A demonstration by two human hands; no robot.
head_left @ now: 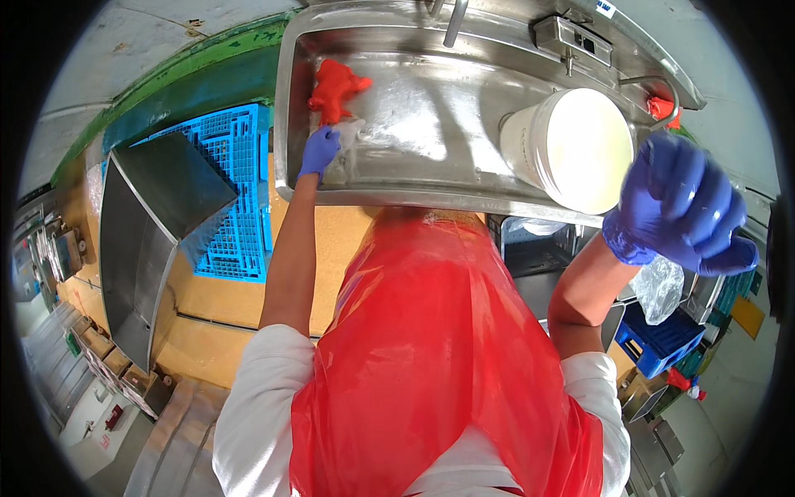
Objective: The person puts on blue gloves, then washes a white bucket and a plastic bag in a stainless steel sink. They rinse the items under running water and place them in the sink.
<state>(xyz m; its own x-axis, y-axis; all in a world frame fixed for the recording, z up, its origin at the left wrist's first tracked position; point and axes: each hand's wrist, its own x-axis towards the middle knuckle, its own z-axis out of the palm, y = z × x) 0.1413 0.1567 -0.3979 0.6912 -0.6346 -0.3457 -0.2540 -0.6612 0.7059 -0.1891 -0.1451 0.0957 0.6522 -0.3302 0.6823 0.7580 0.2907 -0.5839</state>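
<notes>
My left hand [320, 151], in a blue-purple glove, is closed in the near left corner of a long steel sink [464, 200]. Right by its fingers lies a crumpled red thing [334, 88], cloth or plastic. Thin clear plastic [351, 134] spreads beside that hand; which of the two it grips, I cannot tell. My right hand [683, 207], gloved alike, is raised close to the camera at the right with its fingers curled in. What they may hold is hidden. A white bucket [523, 142] with a pale top stands at the sink's right end, beyond this hand.
A faucet [455, 23] reaches over the sink's back edge. At left, a bent steel sheet or bin [137, 248] leans by blue plastic pallets [217, 240]. Below my right hand are a clear plastic bag [660, 290] and a blue crate [661, 340]. My red apron [439, 331] touches the sink's front.
</notes>
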